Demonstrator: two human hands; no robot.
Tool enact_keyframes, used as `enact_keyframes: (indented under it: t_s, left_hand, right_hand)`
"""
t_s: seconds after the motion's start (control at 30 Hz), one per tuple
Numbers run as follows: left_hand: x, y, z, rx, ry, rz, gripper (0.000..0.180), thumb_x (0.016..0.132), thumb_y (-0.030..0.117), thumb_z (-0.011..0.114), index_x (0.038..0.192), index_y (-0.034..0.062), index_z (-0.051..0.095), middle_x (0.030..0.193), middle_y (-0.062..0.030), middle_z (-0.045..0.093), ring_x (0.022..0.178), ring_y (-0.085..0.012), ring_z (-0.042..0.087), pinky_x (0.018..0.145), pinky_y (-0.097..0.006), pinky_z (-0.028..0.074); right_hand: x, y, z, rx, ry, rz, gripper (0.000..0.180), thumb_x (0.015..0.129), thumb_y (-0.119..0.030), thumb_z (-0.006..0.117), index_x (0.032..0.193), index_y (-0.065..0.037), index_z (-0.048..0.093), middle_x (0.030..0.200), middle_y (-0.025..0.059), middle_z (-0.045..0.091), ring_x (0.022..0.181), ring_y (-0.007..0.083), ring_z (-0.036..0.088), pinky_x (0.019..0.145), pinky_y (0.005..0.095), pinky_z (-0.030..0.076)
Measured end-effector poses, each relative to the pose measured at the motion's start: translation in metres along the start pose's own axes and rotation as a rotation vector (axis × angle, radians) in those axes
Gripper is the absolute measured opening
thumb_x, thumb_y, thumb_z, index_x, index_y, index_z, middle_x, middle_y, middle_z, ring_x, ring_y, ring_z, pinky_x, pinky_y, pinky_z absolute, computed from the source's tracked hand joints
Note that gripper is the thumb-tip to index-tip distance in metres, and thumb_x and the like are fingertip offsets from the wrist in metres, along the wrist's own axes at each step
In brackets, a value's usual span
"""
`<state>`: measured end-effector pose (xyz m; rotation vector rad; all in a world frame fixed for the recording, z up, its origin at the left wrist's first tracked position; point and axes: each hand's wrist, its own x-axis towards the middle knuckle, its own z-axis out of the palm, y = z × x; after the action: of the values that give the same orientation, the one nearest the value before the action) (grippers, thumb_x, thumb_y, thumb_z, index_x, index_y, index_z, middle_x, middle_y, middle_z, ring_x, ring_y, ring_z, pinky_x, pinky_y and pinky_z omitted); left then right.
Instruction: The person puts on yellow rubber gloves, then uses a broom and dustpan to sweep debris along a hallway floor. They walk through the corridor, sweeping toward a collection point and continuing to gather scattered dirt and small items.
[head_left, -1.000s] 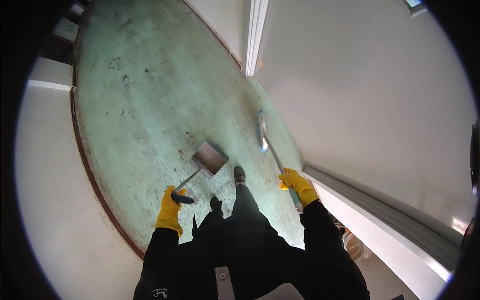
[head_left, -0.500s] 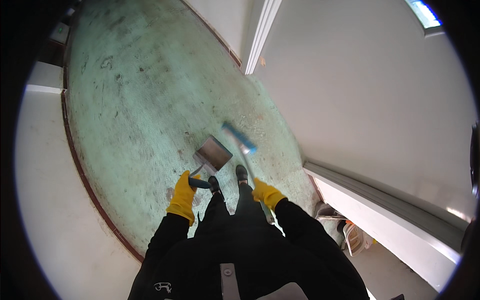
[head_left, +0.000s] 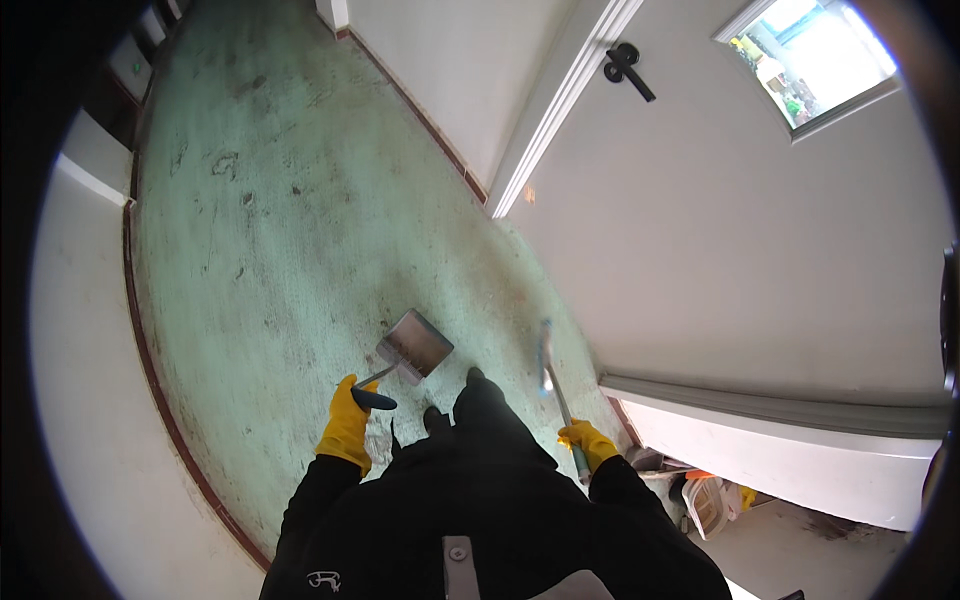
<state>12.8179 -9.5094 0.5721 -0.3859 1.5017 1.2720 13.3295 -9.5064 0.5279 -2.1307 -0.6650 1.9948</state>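
My left hand [head_left: 345,425], in a yellow rubber glove, is closed round the dark handle of a dustpan [head_left: 421,345]. The dustpan's grey metal pan is in front of my feet, its inside brownish. On the right, my right hand [head_left: 588,445], gloved in yellow too, grips the handle of a broom [head_left: 560,390]. The broom's narrow blue head is slightly blurred and sits at the floor near the door. A gap of floor lies between broom head and dustpan. Whether the pan touches the floor I cannot tell.
Worn green floor [head_left: 280,250] with dark stains runs ahead between pale walls edged by brown skirting. At right stands a grey door [head_left: 720,230] with a black lever handle [head_left: 625,72] and a small window. Behind its lower edge lies a pale plastic container [head_left: 705,505] among clutter.
The broom has swung right, away from the dustpan, with my right hand moving right and down. The dustpan has shifted slightly left and lower in view. More of the door shows.
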Motion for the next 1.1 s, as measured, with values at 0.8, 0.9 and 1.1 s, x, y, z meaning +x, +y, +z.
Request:
enact_keyframes:
  t_s: [0.8,0.9,1.1]
  left_hand:
    - [0.17,0.2,0.22,0.259,0.004,0.021,0.039,0.082,0.031,0.054,0.102,0.0005,0.042,0.083,-0.0206,0.062,0.06,-0.0253,0.061,0.043,-0.03,0.049]
    - [0.194,0.218,0.239,0.302,-0.026,-0.019,0.038,0.08,0.031,0.057,0.098,0.0004,0.044,0.083,-0.0217,0.06,0.05,-0.0232,0.057,0.039,-0.029,0.048]
    - [0.211,0.227,0.269,0.485,-0.043,0.001,0.04,0.08,0.036,0.057,0.09,-0.0016,0.05,0.065,-0.0142,0.057,0.039,-0.0193,0.048,0.034,-0.027,0.042]
  right_hand:
    - [0.147,-0.332,0.02,-0.6,-0.076,-0.335,0.04,0.07,-0.025,0.057,0.104,-0.003,0.057,0.099,0.0199,0.06,0.093,0.0369,0.057,0.075,0.0425,0.044]
    - [0.152,-0.343,0.015,-0.441,0.006,-0.262,0.041,0.07,-0.025,0.058,0.105,-0.004,0.056,0.1,0.0204,0.059,0.094,0.0363,0.057,0.076,0.0428,0.044]
    - [0.167,-0.362,0.063,-0.768,0.09,-0.27,0.024,0.071,-0.022,0.059,0.083,-0.003,0.065,0.09,0.0224,0.061,0.088,0.0353,0.059,0.073,0.041,0.046]
